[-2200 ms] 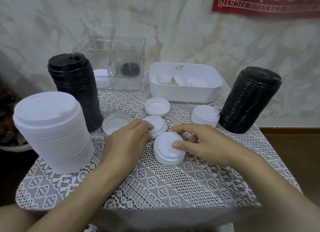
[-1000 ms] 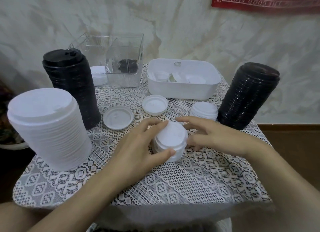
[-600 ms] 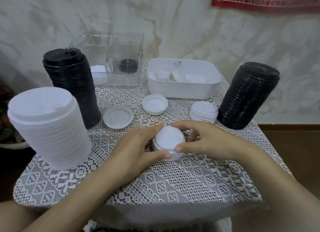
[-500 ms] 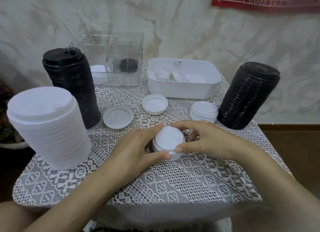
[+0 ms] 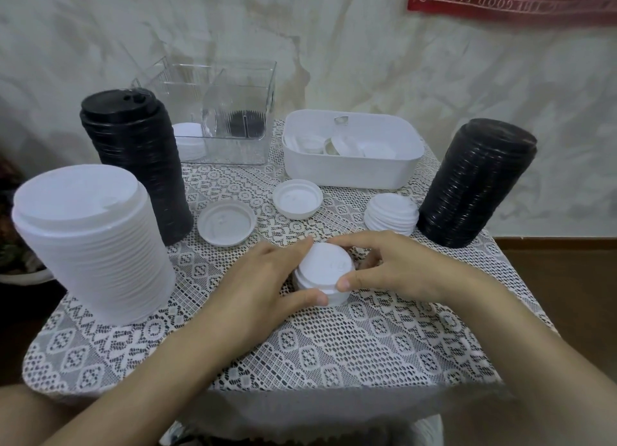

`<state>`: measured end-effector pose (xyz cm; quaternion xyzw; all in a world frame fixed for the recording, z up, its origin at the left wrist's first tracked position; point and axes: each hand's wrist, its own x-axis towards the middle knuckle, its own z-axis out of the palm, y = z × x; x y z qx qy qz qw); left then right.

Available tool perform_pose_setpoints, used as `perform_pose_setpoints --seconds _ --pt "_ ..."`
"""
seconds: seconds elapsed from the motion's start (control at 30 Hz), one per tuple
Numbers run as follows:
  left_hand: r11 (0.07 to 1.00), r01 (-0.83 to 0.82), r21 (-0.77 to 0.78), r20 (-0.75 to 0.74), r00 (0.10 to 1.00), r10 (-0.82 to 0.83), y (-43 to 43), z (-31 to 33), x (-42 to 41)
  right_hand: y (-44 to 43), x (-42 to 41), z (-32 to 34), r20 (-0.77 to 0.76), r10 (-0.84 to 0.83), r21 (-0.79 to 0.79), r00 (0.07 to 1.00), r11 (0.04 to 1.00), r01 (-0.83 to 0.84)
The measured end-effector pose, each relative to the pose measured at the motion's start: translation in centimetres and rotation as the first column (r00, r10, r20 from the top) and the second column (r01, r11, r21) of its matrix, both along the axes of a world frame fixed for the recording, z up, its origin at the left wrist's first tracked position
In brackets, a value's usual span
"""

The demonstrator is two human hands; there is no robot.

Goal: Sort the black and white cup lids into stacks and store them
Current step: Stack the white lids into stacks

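- Squaring up a small white stack (image 5: 323, 273) looks like the step you have in hand. It sits on the lace cloth (image 5: 334, 345) near the middle of the table, between your two hands.
- Your left hand (image 5: 263, 285) curls round its left side, thumb at the front rim and fingers at the back. Your right hand (image 5: 394, 272) pinches the right side, thumb in front and forefinger arched over the far edge. Both grip it.
- Next, in my judgement, you seat those lids flush. Then you take in the near loose lid (image 5: 226, 222) and the far loose lid (image 5: 297, 198), which lie hollow side up just beyond your hands. Each likely needs turning over before it nests.
- The short white pile (image 5: 391, 213), just beside the right black stack (image 5: 474, 182), looks a likely partner for your stack.
- For storing, you have the clear box (image 5: 240, 88) and the white tub (image 5: 350, 173) at the back.
- You cannot count the lids you hold, since your fingers cover the sides. Nor can you tell whether the stack rests on the cloth or is just lifted.
- The tub's contents are a pale jumble, hard to separate.
- Something dark and ribbed shows through the clear box, too blurred to name.
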<state>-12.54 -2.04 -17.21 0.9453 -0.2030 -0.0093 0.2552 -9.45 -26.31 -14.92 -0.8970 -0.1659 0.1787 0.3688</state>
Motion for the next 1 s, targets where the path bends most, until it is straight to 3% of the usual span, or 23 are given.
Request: perform_pose_setpoints --seconds 0.2,0.47,0.73,0.83,0.9,1.0 --pt "0.997 0.034 0.065 0.063 0.997 -0.038 0.1 -0.7 -0.1 0.2 -0.1 -0.5 0.060 -0.005 -0.021 0.998 1.000 0.007" --pt "0.999 0.037 0.013 0.073 0.997 -0.038 0.3 -0.6 -0.2 0.3 -0.6 -1.1 0.145 0.011 -0.089 0.989 0.996 0.002" --pt "1.000 -0.018 -0.025 0.025 1.000 0.019 -0.3 -0.5 -0.2 0.1 -0.7 0.3 0.012 -0.075 0.038 0.997 0.996 0.074" --pt "1.000 -0.020 -0.018 0.030 0.999 0.020 -0.4 -0.3 -0.3 -0.1 -0.4 0.9 0.197 -0.174 -0.009 0.965 0.984 0.179" --pt "1.000 -0.030 -0.007 0.023 0.999 0.030 -0.4 -0.1 -0.3 -0.5 0.1 0.8 0.378 -0.230 -0.121 0.897 0.948 0.294" --pt "1.000 -0.029 0.000 0.016 0.999 0.029 -0.5 0.0 -0.4 -0.7 0.6 -0.1 0.474 -0.250 -0.302 0.844 0.855 0.423"
